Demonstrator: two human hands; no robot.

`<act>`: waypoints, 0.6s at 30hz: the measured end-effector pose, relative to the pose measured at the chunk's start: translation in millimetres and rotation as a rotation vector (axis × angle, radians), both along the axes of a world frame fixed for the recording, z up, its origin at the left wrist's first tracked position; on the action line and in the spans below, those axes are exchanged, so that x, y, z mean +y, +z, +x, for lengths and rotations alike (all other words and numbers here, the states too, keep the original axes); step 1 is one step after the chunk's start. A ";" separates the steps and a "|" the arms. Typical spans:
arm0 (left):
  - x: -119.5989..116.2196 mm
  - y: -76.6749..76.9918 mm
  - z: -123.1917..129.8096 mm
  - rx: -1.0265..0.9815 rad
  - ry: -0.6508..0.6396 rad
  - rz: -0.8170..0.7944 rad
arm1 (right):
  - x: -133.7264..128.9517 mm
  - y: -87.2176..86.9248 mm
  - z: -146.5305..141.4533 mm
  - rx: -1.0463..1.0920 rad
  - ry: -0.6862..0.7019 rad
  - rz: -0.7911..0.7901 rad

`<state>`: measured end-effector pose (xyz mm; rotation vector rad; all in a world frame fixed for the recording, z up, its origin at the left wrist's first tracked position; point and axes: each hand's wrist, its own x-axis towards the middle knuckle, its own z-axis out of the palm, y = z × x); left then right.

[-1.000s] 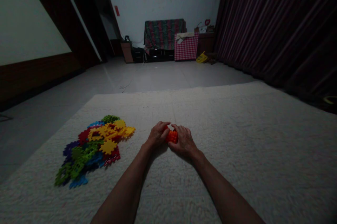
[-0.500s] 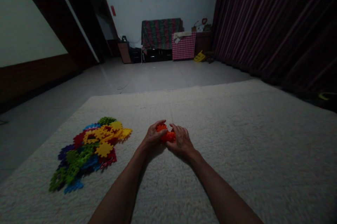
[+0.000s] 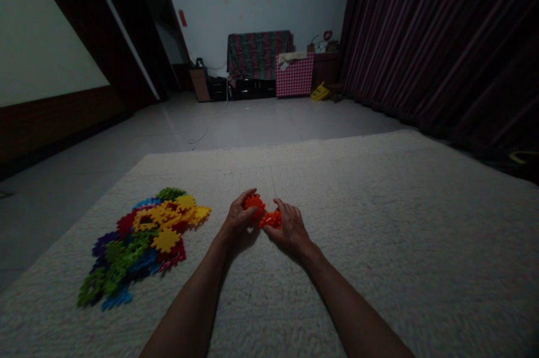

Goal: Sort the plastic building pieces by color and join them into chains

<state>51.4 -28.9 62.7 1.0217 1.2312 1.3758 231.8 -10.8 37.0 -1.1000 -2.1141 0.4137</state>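
My left hand grips an orange toothed piece between thumb and fingers. Close beside it, my right hand is closed on another orange toothed piece. The two pieces meet or nearly meet between my hands; whether they are joined cannot be made out. Both hands are low over the middle of the pale textured mat. To the left lies a heap of toothed plastic pieces in yellow, green, blue, red and purple.
Beyond the mat is a grey tiled floor with a thin cable. Against the far wall stand a cloth-covered unit and a red checked cloth. A yellow bag lies near the dark curtain at the right.
My left hand has moved slightly left with its orange piece, so more of both pieces shows between my hands. My right hand has hardly moved.
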 end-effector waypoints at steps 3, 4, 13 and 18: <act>2.3 -4.6 3.1 0.005 0.002 0.010 | 1.2 -3.3 0.0 0.006 -0.001 0.003; 3.2 -6.7 4.5 0.017 -0.009 0.017 | 1.6 -4.2 -0.1 0.011 -0.007 0.002; 4.3 -12.5 12.1 0.105 -0.100 0.058 | 4.8 -8.4 -3.2 0.041 -0.080 -0.027; -0.7 -10.5 14.0 0.259 -0.079 0.081 | 7.2 -11.5 -2.5 0.023 -0.082 -0.011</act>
